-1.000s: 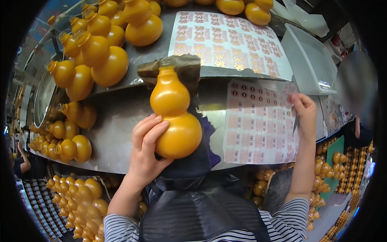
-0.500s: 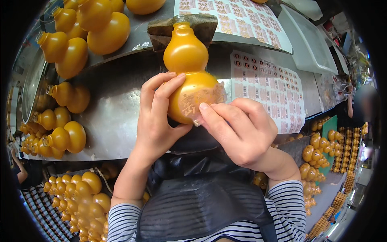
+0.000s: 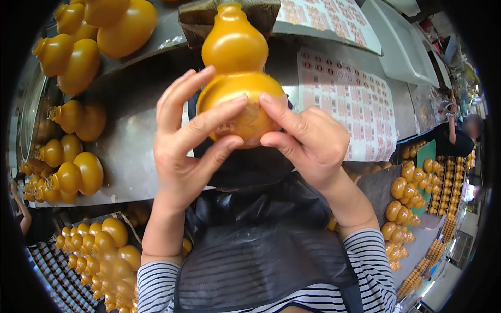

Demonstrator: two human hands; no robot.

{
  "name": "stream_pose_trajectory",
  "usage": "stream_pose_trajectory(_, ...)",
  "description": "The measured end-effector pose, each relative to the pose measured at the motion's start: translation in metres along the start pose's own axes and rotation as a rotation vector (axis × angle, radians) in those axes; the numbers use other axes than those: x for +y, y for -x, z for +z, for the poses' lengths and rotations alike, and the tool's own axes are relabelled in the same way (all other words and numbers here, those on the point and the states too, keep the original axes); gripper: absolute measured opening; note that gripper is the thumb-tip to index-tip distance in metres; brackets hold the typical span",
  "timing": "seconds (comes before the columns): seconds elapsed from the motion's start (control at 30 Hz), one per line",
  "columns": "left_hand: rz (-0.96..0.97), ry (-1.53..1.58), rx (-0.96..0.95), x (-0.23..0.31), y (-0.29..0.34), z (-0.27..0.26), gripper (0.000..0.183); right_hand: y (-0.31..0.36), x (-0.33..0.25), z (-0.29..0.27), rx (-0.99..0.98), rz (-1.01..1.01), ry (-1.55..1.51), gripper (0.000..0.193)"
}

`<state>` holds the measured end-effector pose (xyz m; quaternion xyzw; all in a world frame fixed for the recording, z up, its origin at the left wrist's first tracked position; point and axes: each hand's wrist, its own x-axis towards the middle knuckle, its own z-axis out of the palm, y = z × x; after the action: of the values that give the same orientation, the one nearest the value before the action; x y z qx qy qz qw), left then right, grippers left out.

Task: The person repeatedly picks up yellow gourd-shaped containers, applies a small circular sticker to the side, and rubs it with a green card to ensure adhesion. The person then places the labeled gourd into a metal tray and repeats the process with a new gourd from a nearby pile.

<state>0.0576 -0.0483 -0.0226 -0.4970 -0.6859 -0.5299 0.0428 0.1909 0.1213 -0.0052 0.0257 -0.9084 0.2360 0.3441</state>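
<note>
A golden-yellow gourd-shaped bottle (image 3: 235, 47) lies with its neck on a notched wooden block (image 3: 263, 20), its round lower bulb toward me. Over that bulb spreads a thin translucent decal (image 3: 251, 124) with gold lettering. My left hand (image 3: 180, 133) has its index fingertip and thumb on the decal's left part, while its other fingers stretch out above. On the other side, my right hand (image 3: 315, 138) is closed, thumb and index finger at the decal's right edge. The fingers hide part of the decal and the bulb's sides.
Several similar bottles (image 3: 78, 175) stand at the left, with more crowded below (image 3: 112, 255) and on racks (image 3: 402, 208) at the right. Printed decal sheets (image 3: 347, 109) and a white plastic tray (image 3: 399, 47) lie to the right. Another person (image 3: 456, 135) is at the far right.
My left hand has moved from the bottle's waist down onto the decal. The decal now lies lower and flatter over the bulb. My right fingers have shifted slightly up the right side.
</note>
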Motion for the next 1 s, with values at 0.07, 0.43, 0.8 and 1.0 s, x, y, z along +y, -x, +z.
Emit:
stream_pose_trajectory(0.07,-0.039,-0.020,-0.005,0.004,-0.002,-0.003,0.042,-0.003,0.004,-0.002,0.013,-0.008,-0.038,0.045)
stream_pose_trajectory(0.43,-0.018,0.221,-0.015,-0.005,0.000,0.007,0.045,0.000,0.019,0.001,-0.100,-0.036,-0.035,0.044)
stream_pose_trajectory(0.8,-0.033,0.152,-0.007,-0.002,-0.003,0.007,0.041,-0.002,0.026,0.003,-0.124,-0.051,-0.099,0.052)
stream_pose_trajectory(1.0,-0.143,0.414,0.053,-0.005,0.002,0.008,0.043,0.004,0.029,-0.001,0.046,0.531,-0.774,0.058)
